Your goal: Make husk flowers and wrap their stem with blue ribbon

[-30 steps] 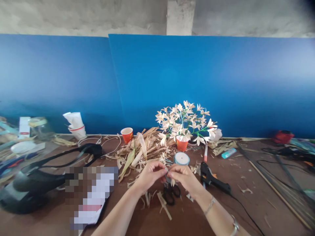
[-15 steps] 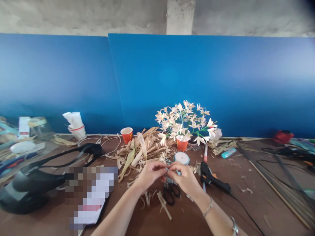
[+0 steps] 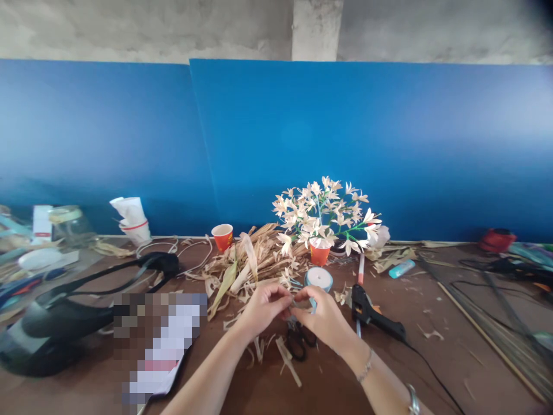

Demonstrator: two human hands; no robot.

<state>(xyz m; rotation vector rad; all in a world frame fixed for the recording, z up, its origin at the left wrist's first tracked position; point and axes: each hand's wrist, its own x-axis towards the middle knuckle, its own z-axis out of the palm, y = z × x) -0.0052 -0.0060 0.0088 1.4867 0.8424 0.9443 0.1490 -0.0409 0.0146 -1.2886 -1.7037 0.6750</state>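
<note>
My left hand and my right hand meet low in the middle, fingertips pinched close together. Between them is a thin, pale blue strip that looks like tape; the fingers cover most of it. Just beyond the fingertips are small cream flowers with bluish stems; whether these join the strip, I cannot tell. A roll of light blue tape lies behind my right hand. Black-handled scissors rest below my hands, partly hidden by them.
Cream flowers stand in a red paper cup. Dry corn husks are heaped behind my left hand, near another red cup. A black glue gun with a cord lies right. A black headset sits left.
My right hand's fingers have shifted slightly and pulled a little away from the left fingertips. Less of the pale blue strip shows now. My left hand has barely moved.
</note>
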